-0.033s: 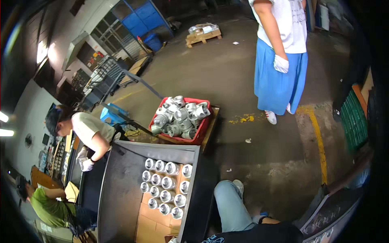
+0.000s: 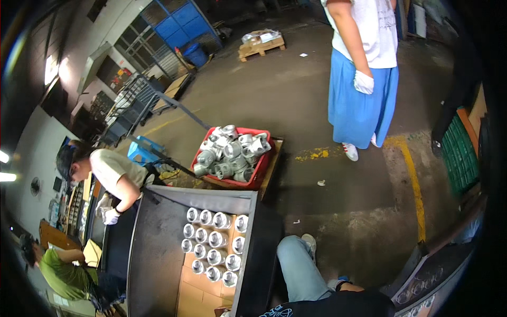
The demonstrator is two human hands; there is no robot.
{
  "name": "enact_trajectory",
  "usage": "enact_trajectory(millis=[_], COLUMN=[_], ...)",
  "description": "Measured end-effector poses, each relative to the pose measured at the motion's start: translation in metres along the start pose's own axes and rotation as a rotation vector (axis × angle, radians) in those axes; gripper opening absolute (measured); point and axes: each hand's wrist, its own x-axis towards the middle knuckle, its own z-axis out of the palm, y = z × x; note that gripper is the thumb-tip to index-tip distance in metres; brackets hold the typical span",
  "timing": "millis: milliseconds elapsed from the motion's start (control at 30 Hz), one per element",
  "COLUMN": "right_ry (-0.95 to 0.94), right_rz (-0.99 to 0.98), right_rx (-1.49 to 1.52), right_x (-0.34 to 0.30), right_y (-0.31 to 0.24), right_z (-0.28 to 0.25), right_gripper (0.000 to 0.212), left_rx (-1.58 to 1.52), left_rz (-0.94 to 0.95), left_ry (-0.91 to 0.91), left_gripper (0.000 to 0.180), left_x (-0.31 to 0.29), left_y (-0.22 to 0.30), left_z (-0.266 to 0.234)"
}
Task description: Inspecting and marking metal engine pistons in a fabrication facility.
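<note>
Honestly, both your hands are out of view, so I cannot tell how open your grip is or what it touches. To your near left, metal cylinders (image 2: 217,240) stand in rows on brown cardboard (image 2: 196,293) inside a dark bin (image 2: 156,253), and just past its far end a red crate (image 2: 259,180) sits heaped with grey metal parts (image 2: 231,150)

Well apart from the co-worker's matt cloth-gloved hands (image 2: 110,215), glossy, smooth metal cylinders (image 2: 217,239) stand on matt cardboard (image 2: 196,296); duller metal parts (image 2: 231,150) fill a plastic crate (image 2: 262,170).
</note>
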Motion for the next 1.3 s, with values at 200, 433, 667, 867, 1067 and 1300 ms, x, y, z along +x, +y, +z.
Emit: enact_trajectory(millis=[200,433,667,867,1067,1300], right_ry=[0.035,0.395,0.338,0.412,0.343,0.327], right_rz=[-0.111,-0.357,-0.114,-0.122,-0.006,-0.119], right_rx=[-0.004,-0.098,-0.016,-0.105,-0.016,-0.214], right_x=[0.036,-0.014,-0.015,0.035,-0.017,-0.030], right_y=[0.010,0.020,0.020,0.024,0.044,-0.068], right_z=[0.000,0.012,0.026,0.015,-0.008,-0.055], right_gripper=[0.078,0.042,0.033,0.032,0.046,0.044], left_rx=[0.039,0.075,0.084,0.072,0.046,0.000], left_rz=[0.059,0.219,0.332,0.253,-0.033,-0.087], left_ry=[-0.042,-0.073,-0.083,-0.055,-0.289,-0.276], left_gripper=[0.031,0.037,0.043,0.049,0.056,0.031], left_x=[0.046,0.106,0.147,0.109,-0.001,-0.019], left_y=[0.025,0.060,0.100,0.061,-0.012,-0.015], left_z=[-0.010,-0.007,0.008,-0.001,-0.009,-0.018])
